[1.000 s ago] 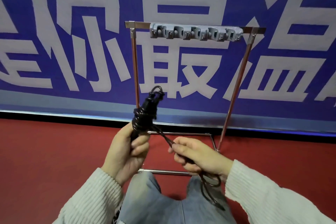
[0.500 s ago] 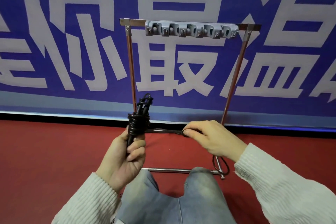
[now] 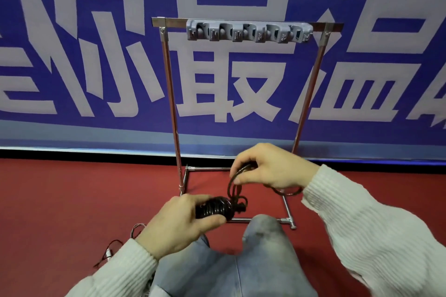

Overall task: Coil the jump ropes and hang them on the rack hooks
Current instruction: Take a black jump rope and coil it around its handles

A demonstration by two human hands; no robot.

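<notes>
The left hand (image 3: 179, 223) has tipped the rope (image 3: 214, 207) bundle from upright to sideways, gripping it low by the knees. The right hand (image 3: 270, 166) has lifted, pinching the loose end. Behind stand the blue banner (image 3: 72, 55), red floor (image 3: 60, 200), and rack (image 3: 172, 103) with grey hooks (image 3: 248, 31).

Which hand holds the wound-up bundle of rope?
The left hand grips the tight black rope bundle. The right hand, higher and nearer the rack, only pinches a loose loop.
</notes>
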